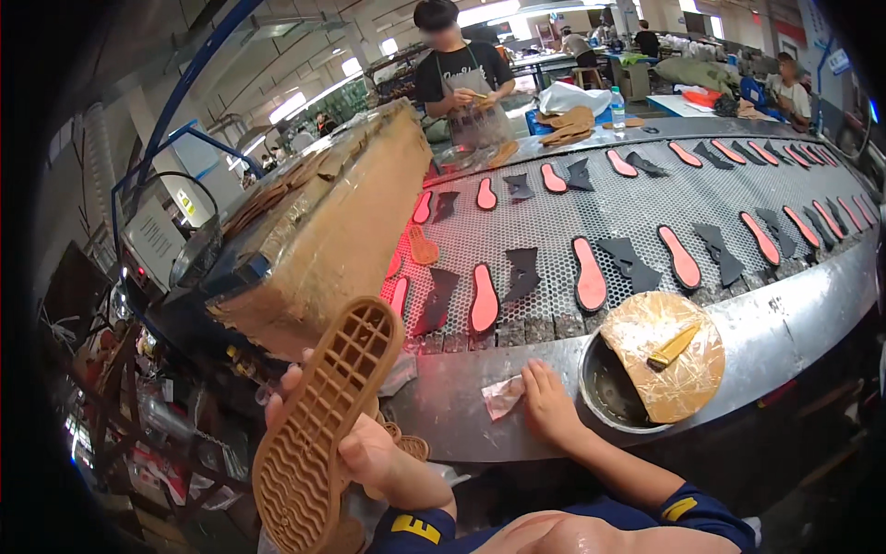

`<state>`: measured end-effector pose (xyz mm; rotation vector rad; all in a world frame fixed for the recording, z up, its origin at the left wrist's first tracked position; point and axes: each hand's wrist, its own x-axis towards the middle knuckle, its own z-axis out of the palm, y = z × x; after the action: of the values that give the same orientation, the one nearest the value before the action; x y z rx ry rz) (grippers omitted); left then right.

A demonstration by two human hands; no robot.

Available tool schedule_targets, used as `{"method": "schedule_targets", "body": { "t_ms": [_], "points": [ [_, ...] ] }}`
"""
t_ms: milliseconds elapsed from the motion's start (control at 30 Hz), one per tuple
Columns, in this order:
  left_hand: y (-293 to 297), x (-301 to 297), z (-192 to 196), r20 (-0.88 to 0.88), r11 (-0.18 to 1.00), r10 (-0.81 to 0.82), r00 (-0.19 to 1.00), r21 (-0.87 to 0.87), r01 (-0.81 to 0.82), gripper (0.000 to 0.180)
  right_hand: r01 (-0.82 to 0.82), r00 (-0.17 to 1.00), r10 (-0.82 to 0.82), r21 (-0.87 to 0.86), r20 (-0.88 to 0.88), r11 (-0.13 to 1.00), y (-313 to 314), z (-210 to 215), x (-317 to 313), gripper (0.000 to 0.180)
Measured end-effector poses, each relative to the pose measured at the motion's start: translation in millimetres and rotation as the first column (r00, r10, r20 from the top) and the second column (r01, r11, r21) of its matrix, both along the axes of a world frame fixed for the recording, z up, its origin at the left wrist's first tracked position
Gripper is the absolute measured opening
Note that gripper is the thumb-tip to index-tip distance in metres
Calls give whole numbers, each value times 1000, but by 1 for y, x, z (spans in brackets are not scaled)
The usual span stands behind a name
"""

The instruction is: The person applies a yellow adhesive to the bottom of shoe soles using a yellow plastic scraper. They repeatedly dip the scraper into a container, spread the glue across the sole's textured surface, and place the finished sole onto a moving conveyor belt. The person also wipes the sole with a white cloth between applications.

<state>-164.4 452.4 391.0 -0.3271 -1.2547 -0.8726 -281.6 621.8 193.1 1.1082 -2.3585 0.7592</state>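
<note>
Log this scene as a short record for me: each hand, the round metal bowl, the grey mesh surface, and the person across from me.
Left hand: holds a brown ridged shoe sole, patterned underside facing the camera
Right hand: rests on the shiny grey metal ledge, touching a crumpled pinkish-white scrap
Container: round grey metal bowl, partly covered by a brown part-disc cover
On cover: yellow-handled tool
Ahead: grey mesh surface bearing pink dark-edged insoles and flat black pieces
Across: person in dark T-shirt and apron

Across from me stands a co-worker (461, 66) in an apron (478, 131). I see a water bottle (617, 111) near a white bag (574, 98). A blue pole (169, 109) slants at my left.
</note>
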Motion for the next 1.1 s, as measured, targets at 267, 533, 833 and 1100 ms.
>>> {"method": "schedule_targets", "body": {
  "t_ms": [267,533,833,1100],
  "points": [
    [21,-13,-15,126,991,-130,984,49,124,77,11,990,-3,-55,142,998,11,-4,3,11],
    [35,-38,-27,343,893,-406,847,-47,447,71,-150,848,177,-95,500,984,26,21,11,22],
    [55,-51,-36,453,801,-551,701,51,597,77,224,-48,994,-971,-99,-86,72,89,19,22],
    [52,-36,-6,710,859,-8,704,-355,368,66,113,293,954,-993,70,39,99,136,46,21]
  ]
}}
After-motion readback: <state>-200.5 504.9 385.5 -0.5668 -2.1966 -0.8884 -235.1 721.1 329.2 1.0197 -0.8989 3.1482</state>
